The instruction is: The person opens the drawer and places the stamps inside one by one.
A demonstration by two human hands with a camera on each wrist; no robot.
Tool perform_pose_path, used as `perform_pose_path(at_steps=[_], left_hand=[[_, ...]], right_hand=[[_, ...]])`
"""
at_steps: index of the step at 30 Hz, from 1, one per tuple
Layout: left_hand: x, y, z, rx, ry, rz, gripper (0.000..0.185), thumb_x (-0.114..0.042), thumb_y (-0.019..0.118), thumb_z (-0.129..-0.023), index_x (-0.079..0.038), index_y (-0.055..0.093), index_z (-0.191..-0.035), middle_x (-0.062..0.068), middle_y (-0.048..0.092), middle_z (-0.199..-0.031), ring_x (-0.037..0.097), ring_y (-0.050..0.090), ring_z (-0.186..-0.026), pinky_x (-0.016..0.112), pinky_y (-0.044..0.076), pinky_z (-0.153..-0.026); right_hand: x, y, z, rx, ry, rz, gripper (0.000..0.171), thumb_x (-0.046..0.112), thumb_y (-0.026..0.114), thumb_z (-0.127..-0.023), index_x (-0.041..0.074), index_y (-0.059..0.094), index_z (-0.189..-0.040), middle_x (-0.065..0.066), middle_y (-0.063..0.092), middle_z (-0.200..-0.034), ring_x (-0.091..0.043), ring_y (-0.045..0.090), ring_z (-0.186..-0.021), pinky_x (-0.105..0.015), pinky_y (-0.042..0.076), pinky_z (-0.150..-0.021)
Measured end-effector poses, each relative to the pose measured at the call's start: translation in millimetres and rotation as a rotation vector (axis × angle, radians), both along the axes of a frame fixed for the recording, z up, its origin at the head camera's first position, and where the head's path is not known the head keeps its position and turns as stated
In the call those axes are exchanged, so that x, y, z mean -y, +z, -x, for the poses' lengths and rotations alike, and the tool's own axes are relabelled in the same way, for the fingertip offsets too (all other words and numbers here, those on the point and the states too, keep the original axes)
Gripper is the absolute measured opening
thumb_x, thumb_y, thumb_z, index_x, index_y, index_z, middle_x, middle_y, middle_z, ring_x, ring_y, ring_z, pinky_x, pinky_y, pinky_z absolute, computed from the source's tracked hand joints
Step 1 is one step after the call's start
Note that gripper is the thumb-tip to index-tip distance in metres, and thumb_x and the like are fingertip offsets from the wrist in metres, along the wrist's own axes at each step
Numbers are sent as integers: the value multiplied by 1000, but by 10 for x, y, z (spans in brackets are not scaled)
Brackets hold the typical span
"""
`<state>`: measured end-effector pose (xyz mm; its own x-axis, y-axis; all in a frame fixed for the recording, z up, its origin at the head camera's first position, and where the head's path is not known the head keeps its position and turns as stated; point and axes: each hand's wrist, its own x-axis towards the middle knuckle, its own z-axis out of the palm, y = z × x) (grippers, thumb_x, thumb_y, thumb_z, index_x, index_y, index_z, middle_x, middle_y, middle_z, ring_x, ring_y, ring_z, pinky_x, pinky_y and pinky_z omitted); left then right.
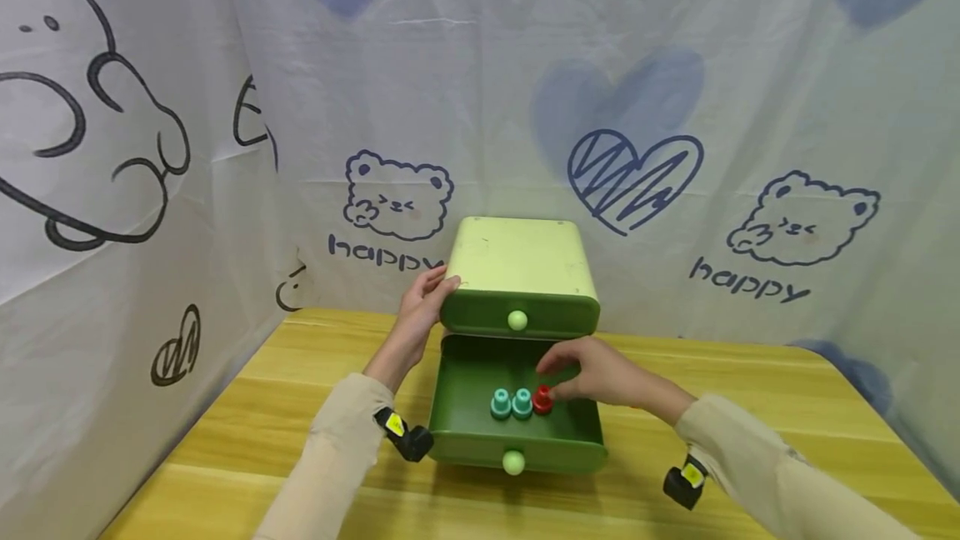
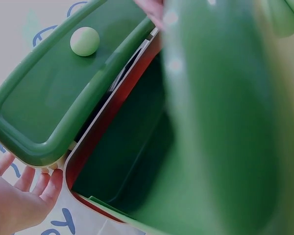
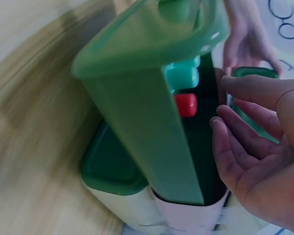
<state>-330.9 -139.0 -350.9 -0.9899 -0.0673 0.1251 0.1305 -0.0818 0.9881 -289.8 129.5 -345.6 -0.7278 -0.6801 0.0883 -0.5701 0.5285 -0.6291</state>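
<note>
A small cabinet with a pale yellow-green top [image 1: 521, 257] stands on the table, its top drawer front [image 1: 480, 312] closed. Below that, a green drawer [image 1: 468, 373] is pulled out. Two teal stepped pegs [image 1: 501, 403] and one red stepped peg [image 1: 542, 400] stand in a row inside it. My right hand [image 1: 600, 369] reaches over the drawer's right side, fingertips close by the red peg; the right wrist view shows its fingers apart with nothing between them. At the cabinet's upper left side, my left hand [image 1: 423, 307] rests with its fingers along the side wall [image 2: 54, 166].
Another green drawer front [image 3: 112, 161] is closed beneath the pulled-out one. Round pale green knobs [image 1: 513, 462] stick out from the drawer fronts. Behind the wood-grain table [image 1: 675, 448] hangs a white cloth [image 1: 480, 107] printed with hearts and bears.
</note>
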Motion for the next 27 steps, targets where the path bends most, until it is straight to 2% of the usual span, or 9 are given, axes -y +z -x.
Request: perform_pose_path(at_steps=[5, 12, 15, 19, 22, 27], left_hand=[[16, 11, -6, 2, 10, 9, 58, -26, 60, -94, -6, 40, -144, 16, 41, -142, 28, 49, -114, 36, 42, -91], [16, 12, -6, 3, 17, 16, 58, -26, 60, -94, -6, 40, -144, 16, 41, -142, 27, 49, -113, 32, 42, -87], [8, 15, 0, 0, 16, 11, 58, -26, 60, -94, -6, 41, -144, 16, 42, -142, 27, 49, -111, 32, 42, -87], [-2, 9, 8, 3, 6, 8, 58, -26, 60, -94, -5, 40, -144, 17, 41, -142, 27, 50, -111, 33, 43, -89], [0, -1, 14, 5, 5, 10, 59, -27, 60, -94, -6, 40, -144, 16, 41, -142, 28, 49, -112, 34, 42, -90], [3, -11, 19, 9, 4, 11, 58, -28, 60, -94, -7, 40, -144, 16, 41, -142, 27, 49, -112, 34, 42, -90]], right_hand=[[-17, 38, -153, -38, -40, 40, 26, 9, 74, -84, 1, 68, -107, -9, 68, -104, -27, 63, -96, -38, 53, -80], [16, 13, -560, -48, -155, 172, 19, 12, 70, -88, 3, 66, -104, 0, 66, -94, -17, 60, -86, -27, 51, -66], [26, -22, -701, -12, -161, 215, 17, 13, 69, -89, 5, 66, -103, 3, 65, -92, -12, 59, -82, -27, 51, -62], [53, -72, -839, 101, -125, 255, 16, 14, 68, -90, 4, 66, -103, 1, 65, -92, -11, 60, -81, -29, 53, -58], [98, -129, -915, 177, -101, 257, 16, 13, 68, -90, 3, 65, -103, 0, 66, -92, -12, 61, -81, -31, 54, -53], [163, -255, -995, 228, -108, 240, 16, 12, 68, -90, 3, 66, -103, -2, 68, -93, -13, 63, -81, -30, 54, -50]])
